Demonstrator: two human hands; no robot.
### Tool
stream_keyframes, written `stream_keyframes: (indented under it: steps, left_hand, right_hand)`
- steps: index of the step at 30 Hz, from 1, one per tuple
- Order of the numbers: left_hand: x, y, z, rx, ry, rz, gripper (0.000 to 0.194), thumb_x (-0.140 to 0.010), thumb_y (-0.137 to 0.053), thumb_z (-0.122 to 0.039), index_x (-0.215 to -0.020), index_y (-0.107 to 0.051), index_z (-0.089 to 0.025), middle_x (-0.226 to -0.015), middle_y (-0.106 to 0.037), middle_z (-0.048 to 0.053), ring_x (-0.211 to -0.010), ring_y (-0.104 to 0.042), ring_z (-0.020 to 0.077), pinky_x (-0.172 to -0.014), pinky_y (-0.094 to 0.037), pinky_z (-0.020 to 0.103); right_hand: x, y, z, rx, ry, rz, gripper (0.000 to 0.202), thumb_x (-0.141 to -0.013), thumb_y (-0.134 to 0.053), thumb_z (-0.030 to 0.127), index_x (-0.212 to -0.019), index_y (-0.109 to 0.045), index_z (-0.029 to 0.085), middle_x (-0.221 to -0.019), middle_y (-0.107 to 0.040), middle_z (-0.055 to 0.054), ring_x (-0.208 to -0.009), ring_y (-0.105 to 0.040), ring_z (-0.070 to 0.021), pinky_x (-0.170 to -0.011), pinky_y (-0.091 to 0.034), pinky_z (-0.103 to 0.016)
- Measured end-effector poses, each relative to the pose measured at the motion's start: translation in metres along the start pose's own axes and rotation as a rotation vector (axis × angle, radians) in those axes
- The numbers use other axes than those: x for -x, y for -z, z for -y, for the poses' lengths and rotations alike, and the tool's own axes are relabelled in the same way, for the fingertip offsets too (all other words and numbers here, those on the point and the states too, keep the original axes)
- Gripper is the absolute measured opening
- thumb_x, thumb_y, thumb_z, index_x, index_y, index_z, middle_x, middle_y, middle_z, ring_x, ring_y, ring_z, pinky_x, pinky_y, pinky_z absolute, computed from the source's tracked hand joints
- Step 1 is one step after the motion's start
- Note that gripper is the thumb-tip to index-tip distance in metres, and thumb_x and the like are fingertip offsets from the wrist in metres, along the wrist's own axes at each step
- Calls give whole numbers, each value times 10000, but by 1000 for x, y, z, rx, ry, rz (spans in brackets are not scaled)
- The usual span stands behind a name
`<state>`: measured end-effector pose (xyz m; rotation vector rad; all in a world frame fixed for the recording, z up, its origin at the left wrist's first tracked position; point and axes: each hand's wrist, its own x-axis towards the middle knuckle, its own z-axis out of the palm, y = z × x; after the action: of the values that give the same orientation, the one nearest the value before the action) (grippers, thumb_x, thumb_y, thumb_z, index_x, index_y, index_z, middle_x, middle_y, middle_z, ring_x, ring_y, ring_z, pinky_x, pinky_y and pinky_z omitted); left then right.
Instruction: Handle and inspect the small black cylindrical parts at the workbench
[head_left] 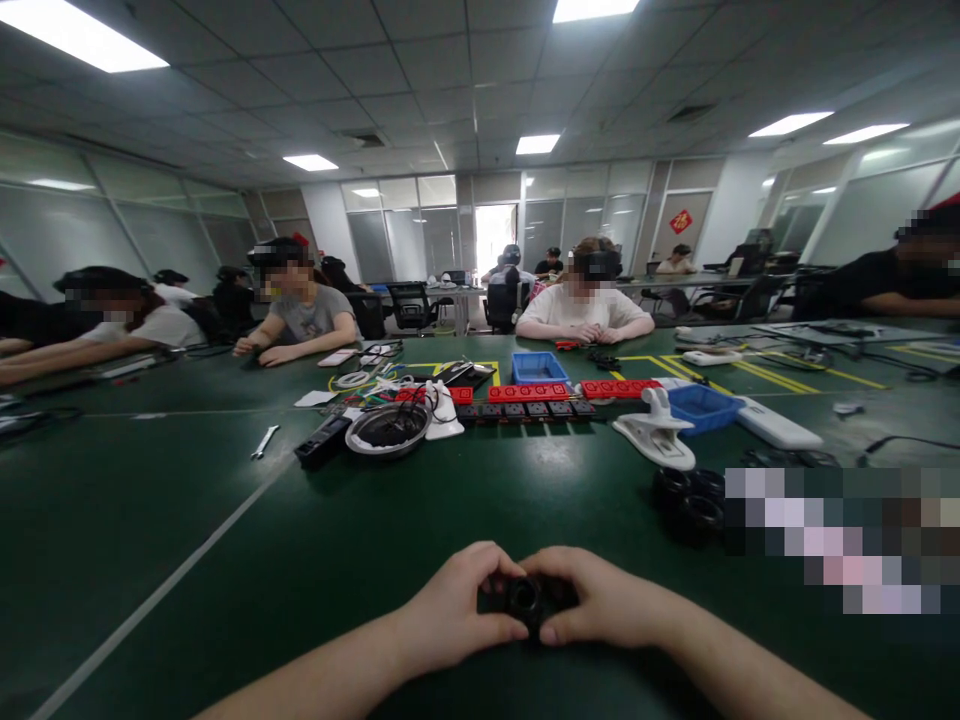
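Note:
Just above the green table, both of my hands grip one small black ring-shaped part [525, 598] with a round hole facing me. My left hand [457, 605] pinches it from the left with thumb and fingers. From the other side my right hand [600, 598] closes on it, its thumb low near the left thumb. The fingers cover much of the part, so its exact kind is hidden. Off to the right sits a cluster of black round ring-like pieces [699, 508], apart from my hands.
Across the table [225, 550] lie red socket strips [529, 393], a metal bowl [388, 430], a white clip stand [656, 430], blue trays [538, 367] and a wrench [265, 442]. A blurred-out patch covers the right side. Several people sit around the tables.

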<state>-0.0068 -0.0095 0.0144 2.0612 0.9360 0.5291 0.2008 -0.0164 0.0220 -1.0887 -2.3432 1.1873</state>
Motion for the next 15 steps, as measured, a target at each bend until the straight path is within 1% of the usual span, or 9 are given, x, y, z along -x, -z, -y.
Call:
stream_keyframes:
  steps: [2,5,9,12,15]
  left_hand:
    - [0,1,0,11,3,29,326,-613,-744,-151,-899,-590,-173,-863,-539,-6,-795,-511,160,-686,-401,236]
    - [0,0,-1,16,14,43,324,-607,-743,-142,-893,-592,-169,-864,-542,-4,-800,-513,163,-690,-401,240]
    - [0,-1,-3,11,30,42,309,-606,-737,-129,-875,-590,-163,-859,-548,-3,-796,-512,164,-692,-400,244]
    - [0,-3,-5,5,27,41,304,-607,-734,-130,-871,-586,-166,-858,-553,-5,-797,-513,164,-695,-401,245]
    - [1,-4,-7,6,18,38,301,-614,-731,-150,-870,-573,-172,-864,-552,-9,-799,-517,162,-694,-403,241]
  right_hand:
    - [0,3,0,25,20,32,373,-671,-688,184,-1034,-607,201,-835,-563,16,-753,-518,-144,-641,-381,-213]
    - [-1,2,0,126,45,13,261,-658,-698,160,-913,-647,181,-779,-532,23,-742,-501,-141,-633,-365,-212]
    - [-3,-1,-4,179,44,-21,254,-622,-739,181,-860,-649,176,-739,-514,33,-724,-492,-134,-609,-347,-205]
    - [-3,-3,-5,205,28,-35,246,-614,-747,228,-827,-639,171,-724,-513,38,-704,-488,-128,-584,-335,-197]
    - [-3,-5,-3,260,-26,-57,293,-607,-743,329,-822,-621,170,-722,-523,31,-669,-488,-128,-545,-324,-194]
